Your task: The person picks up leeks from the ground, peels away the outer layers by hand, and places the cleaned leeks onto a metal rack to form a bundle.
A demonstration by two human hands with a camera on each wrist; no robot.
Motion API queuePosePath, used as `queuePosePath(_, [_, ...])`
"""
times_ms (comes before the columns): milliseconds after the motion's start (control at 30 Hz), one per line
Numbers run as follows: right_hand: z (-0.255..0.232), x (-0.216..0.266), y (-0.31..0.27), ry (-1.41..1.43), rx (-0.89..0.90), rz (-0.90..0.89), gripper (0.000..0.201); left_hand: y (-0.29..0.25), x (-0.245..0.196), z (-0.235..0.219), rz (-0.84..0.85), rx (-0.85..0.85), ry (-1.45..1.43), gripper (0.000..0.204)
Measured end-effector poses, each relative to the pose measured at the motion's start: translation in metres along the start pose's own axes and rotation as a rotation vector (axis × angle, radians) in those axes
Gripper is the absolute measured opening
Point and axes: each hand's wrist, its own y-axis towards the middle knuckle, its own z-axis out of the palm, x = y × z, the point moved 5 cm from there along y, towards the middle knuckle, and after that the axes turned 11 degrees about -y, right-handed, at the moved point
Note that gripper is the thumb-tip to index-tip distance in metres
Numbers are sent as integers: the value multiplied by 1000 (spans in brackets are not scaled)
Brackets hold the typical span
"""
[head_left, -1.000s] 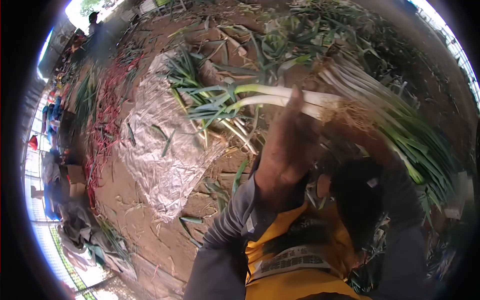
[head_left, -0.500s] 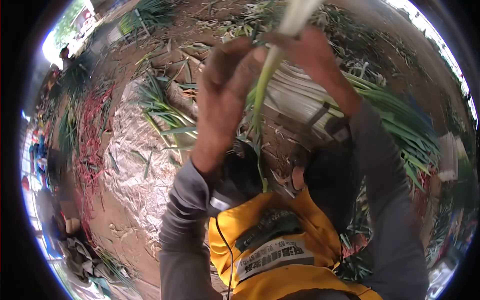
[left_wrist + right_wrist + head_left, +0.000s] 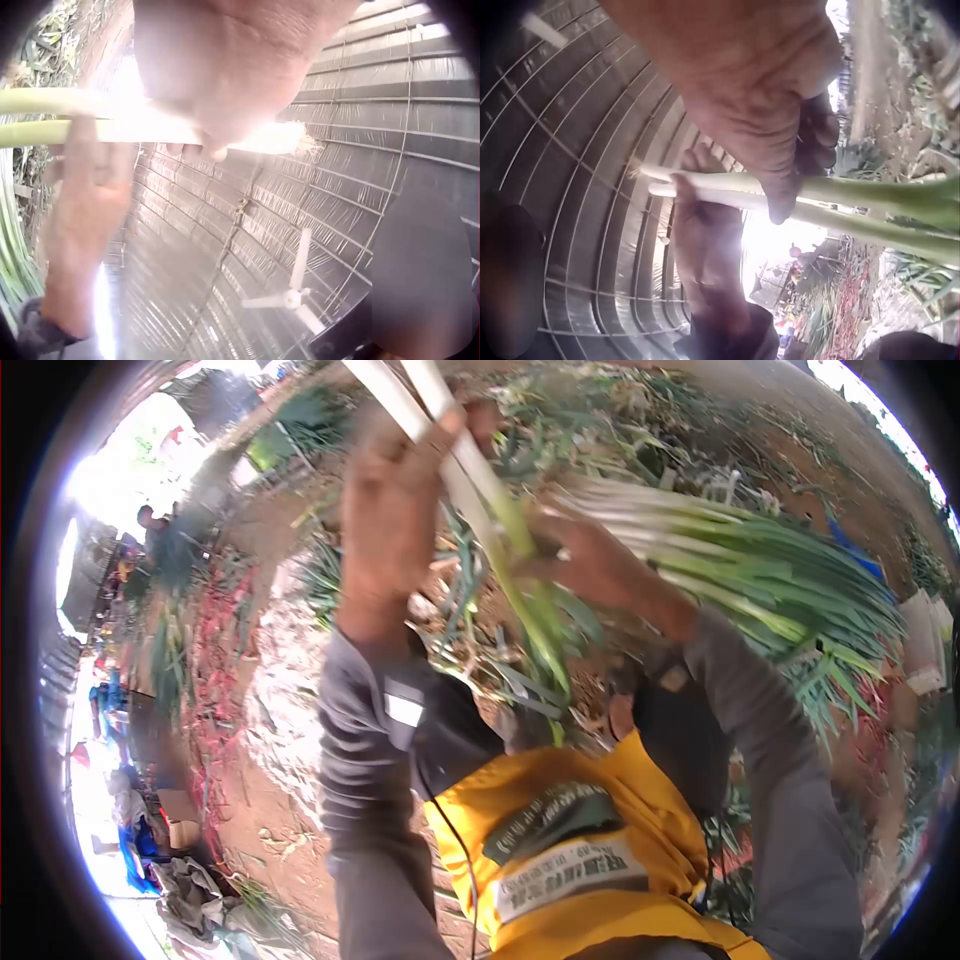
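Note:
Two long green onions (image 3: 478, 485) slant across the head view, white ends at the top and green leaves down toward the yellow apron. My left hand (image 3: 392, 525) grips the white shanks, thumb laid over them. Lower down, my right hand (image 3: 600, 560) pinches the pale green part; in the right wrist view its thumb (image 3: 781, 199) crosses the stalks. Short roots (image 3: 309, 146) show at the white tips in the left wrist view. Beside my right hand lies a thick pile of green onions (image 3: 740, 550), white ends toward me and leaves spreading right.
Leafy scraps (image 3: 600, 430) litter the soil at the back. Left of me are a pale crumpled sheet (image 3: 285, 710) and red strands (image 3: 215, 710). A yellow apron (image 3: 590, 870) covers my lap. A person (image 3: 150, 520) is far off at left.
The two green onions have swung from lying sideways, roots right, to slanting with white ends up and left. My right hand has shifted from the white shanks to the green part; my left now grips the white.

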Motion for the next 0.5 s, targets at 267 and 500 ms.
queuePosePath(267, [-25,-24,-4,56,-254,-48,45,-9,38,-28,-99,-88,-464,54])
queuePosePath(500, [15,-16,-26,-23,-7,-1,46,-16,46,-21,-139,-122,-519,42])
